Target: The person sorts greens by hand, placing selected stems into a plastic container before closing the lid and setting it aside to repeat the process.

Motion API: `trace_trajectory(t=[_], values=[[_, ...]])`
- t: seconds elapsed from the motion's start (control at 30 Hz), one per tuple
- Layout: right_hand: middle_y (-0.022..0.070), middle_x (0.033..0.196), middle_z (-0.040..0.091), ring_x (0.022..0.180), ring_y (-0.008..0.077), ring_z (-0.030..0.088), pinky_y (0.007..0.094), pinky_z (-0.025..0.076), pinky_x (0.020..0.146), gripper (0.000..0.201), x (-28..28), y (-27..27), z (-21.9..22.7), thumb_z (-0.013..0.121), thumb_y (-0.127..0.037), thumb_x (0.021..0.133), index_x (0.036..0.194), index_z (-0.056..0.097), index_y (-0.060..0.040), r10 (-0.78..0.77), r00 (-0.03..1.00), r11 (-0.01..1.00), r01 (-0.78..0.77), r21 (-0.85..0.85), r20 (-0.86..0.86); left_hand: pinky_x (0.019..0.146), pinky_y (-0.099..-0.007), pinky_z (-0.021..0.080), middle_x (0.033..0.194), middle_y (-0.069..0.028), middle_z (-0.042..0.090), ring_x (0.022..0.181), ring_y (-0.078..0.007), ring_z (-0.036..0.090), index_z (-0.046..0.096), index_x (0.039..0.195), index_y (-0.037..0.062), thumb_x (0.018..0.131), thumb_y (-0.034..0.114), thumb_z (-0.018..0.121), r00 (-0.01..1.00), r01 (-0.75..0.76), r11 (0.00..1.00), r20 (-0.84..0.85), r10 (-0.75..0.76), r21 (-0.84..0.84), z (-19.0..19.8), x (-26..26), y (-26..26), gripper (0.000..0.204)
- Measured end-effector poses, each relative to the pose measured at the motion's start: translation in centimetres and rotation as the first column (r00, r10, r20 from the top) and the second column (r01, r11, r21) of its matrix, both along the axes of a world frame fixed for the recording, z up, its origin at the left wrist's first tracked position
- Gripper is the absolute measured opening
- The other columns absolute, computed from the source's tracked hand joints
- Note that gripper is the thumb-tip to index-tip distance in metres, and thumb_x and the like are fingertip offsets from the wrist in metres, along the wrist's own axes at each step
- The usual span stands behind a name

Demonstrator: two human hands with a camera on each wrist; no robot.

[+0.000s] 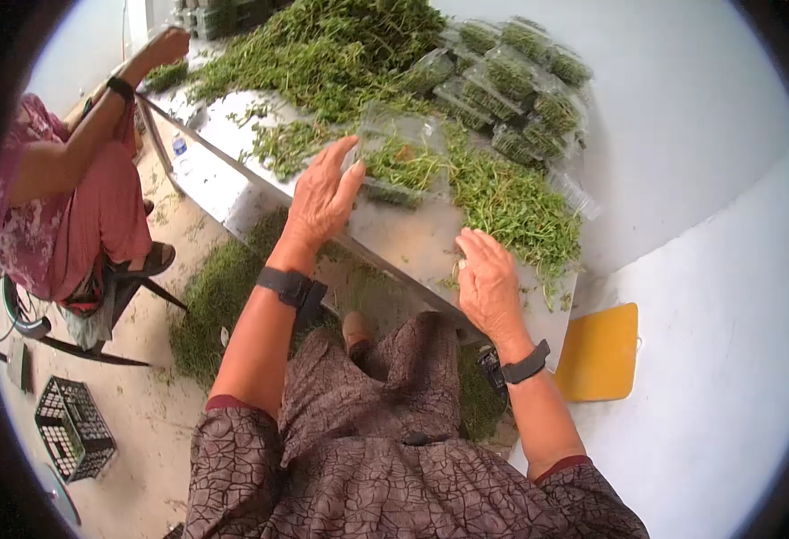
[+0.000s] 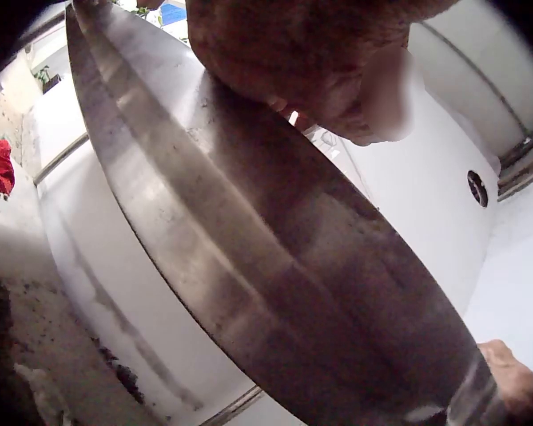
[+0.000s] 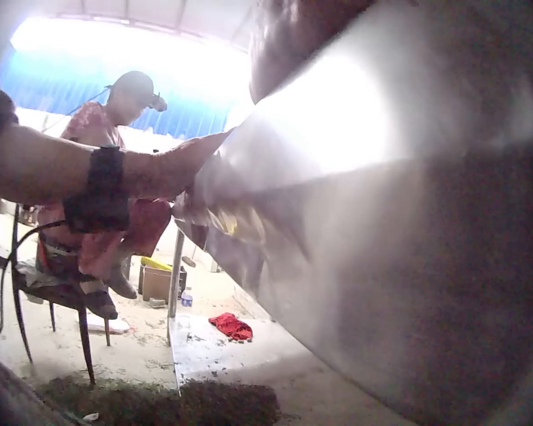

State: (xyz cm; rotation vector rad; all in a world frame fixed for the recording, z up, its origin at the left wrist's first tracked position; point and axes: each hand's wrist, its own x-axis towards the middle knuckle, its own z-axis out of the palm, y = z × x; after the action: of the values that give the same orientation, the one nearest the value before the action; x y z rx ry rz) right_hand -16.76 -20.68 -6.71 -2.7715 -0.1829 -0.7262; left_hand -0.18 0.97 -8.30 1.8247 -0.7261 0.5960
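Observation:
My left hand (image 1: 324, 193) is held over the front edge of the metal table (image 1: 403, 238), its fingers extended and thumb apart. Those fingertips come right to the left side of a clear plastic clamshell box (image 1: 402, 128), lid raised, with leafy green sprigs (image 1: 403, 166) in it. Farther right, my right hand (image 1: 489, 287) is low over the table's front edge, fingers together and nearly straight, holding nothing. Loose greens (image 1: 520, 211) lie just beyond it. Both wrist views show mostly the metal table's underside, with part of the left hand (image 2: 311, 62) and right hand (image 3: 289, 44) above.
A big heap of greens (image 1: 332, 54) covers the back of the table. Filled clear boxes (image 1: 511, 81) are stacked at the back right. Another person (image 1: 71, 198) sits at the left. A yellow board (image 1: 597, 352) stands right, a black crate (image 1: 75, 429) on the floor.

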Motion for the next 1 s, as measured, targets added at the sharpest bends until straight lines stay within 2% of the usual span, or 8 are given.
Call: trace_trajectory(t=[0.23,0.5,0.57,0.6,0.67,1.0], values=[[0.0178,0.123,0.059,0.119,0.0333,0.051,0.0434,0.037,0.102,0.033,-0.04,0.12,0.34,0.053,-0.005,0.082,0.113,0.059,0.0045,0.016,1.000,1.000,-0.016,-0.001,0.011,0.096,-0.0429,0.043,0.122,-0.0243,0.056,0.113,-0.0414,0.054,0.051,0.126,0.0028,0.096,0.031,0.045,1.000,-0.008,0.999,-0.018,0.009,0.039,0.20,-0.13,0.02,0.042],[0.0176,0.124,0.058,0.121,0.0328,0.049,0.0440,0.036,0.103,0.035,0.03,0.00,-0.15,0.053,-0.005,0.082,0.115,0.058,0.0039,0.018,1.000,1.000,-0.018,0.009,0.015,0.095,-0.0419,0.044,0.119,-0.0229,0.059,0.110,-0.0396,0.056,0.054,0.123,0.0013,0.097,0.029,0.043,0.998,0.009,1.000,-0.068,-0.009,-0.004,-0.01,-0.05,0.02,0.040],[0.0177,0.124,0.058,0.121,0.0333,0.049,0.0440,0.036,0.103,0.034,0.04,0.00,-0.20,0.053,-0.006,0.083,0.115,0.058,0.0039,0.012,1.000,1.000,-0.012,0.002,0.016,0.096,-0.0390,0.044,0.120,-0.0175,0.061,0.111,-0.0313,0.058,0.053,0.128,0.0036,0.099,0.033,0.041,0.997,0.004,1.000,-0.072,-0.002,0.019,-0.39,0.26,0.12,0.043],[0.0177,0.124,0.058,0.121,0.0333,0.049,0.0440,0.036,0.103,0.034,0.03,0.02,-0.21,0.053,-0.006,0.083,0.115,0.058,0.0039,0.014,1.000,1.000,-0.014,0.002,0.021,0.096,-0.0390,0.044,0.120,-0.0175,0.061,0.111,-0.0313,0.058,0.053,0.128,0.0036,0.099,0.033,0.041,0.998,0.001,1.000,-0.068,0.000,0.020,-0.34,0.22,0.10,0.043],[0.0178,0.123,0.058,0.120,0.0335,0.049,0.0441,0.036,0.103,0.034,0.03,-0.03,-0.11,0.054,-0.006,0.083,0.114,0.058,0.0042,0.017,1.000,1.000,-0.017,0.003,0.016,0.096,-0.0422,0.043,0.119,-0.0226,0.059,0.111,-0.0392,0.056,0.054,0.123,0.0014,0.097,0.029,0.043,0.998,-0.011,1.000,-0.069,0.012,0.011,-0.20,0.09,-0.08,0.040],[0.0180,0.123,0.058,0.120,0.0336,0.049,0.0442,0.036,0.104,0.033,-0.11,0.18,-0.05,0.055,-0.006,0.083,0.114,0.058,0.0048,0.003,1.000,1.000,-0.004,0.013,0.021,0.094,-0.0421,0.045,0.117,-0.0219,0.060,0.109,-0.0388,0.057,0.055,0.122,0.0006,0.096,0.028,0.043,0.996,-0.001,1.000,-0.091,0.001,0.002,0.20,-0.15,0.09,0.040]])
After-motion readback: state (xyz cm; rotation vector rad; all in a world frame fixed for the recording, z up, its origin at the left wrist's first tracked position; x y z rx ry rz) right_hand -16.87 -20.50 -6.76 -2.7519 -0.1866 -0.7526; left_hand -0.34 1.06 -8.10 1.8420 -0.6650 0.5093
